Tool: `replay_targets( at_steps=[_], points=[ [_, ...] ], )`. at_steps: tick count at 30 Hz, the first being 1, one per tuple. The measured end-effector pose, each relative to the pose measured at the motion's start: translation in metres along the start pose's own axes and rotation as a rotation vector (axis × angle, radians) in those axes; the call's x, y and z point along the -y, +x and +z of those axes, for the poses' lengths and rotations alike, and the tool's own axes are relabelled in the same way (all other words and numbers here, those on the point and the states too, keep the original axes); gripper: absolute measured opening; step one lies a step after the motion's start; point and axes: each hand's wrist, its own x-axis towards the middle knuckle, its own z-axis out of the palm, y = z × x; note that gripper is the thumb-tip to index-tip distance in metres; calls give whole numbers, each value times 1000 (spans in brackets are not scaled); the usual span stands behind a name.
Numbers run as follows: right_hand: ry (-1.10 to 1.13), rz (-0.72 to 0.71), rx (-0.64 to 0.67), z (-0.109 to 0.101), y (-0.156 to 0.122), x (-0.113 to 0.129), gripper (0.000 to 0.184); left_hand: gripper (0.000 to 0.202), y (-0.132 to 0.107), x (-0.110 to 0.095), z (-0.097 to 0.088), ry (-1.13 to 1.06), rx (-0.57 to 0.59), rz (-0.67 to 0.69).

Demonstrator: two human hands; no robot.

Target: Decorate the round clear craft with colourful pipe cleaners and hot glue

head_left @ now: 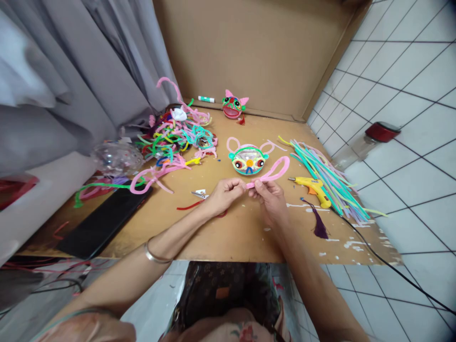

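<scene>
A pink pipe cleaner (280, 167) bent into a long loop is held between my two hands, its loop pointing up and to the right. My left hand (228, 194) pinches the near end. Beside it, my right hand (269, 197) grips the base of the loop between thumb and fingers. Just beyond them sits a clear-topped animal face (250, 163) with pink loop ears, red-and-black eyes and an orange nose. Scissors (200, 194) lie left of my left hand, partly hidden, with a red pipe cleaner (188, 206) near them.
A yellow glue gun (313, 189), purple tassel (319, 225) and bundle of straight pipe cleaners (324, 175) lie right. Tangled pipe cleaners (171, 137), a clear plastic piece (117, 158) and black phone-like slab (107, 221) are left. A finished-looking face (233, 105) and glue stick (206, 99) stand behind.
</scene>
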Motion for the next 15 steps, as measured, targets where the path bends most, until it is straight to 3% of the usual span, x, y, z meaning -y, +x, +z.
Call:
replay_targets(
  at_steps=[3, 12, 15],
  points=[
    [32, -11, 0, 1, -1, -1, 24, 28, 2, 3, 2, 30, -7, 59],
    [123, -3, -36, -3, 4, -1, 25, 40, 6, 7, 0, -78, -45, 58],
    [121, 18, -31, -2, 4, -4, 26, 45, 6, 6, 0, -48, 0, 77]
  ],
)
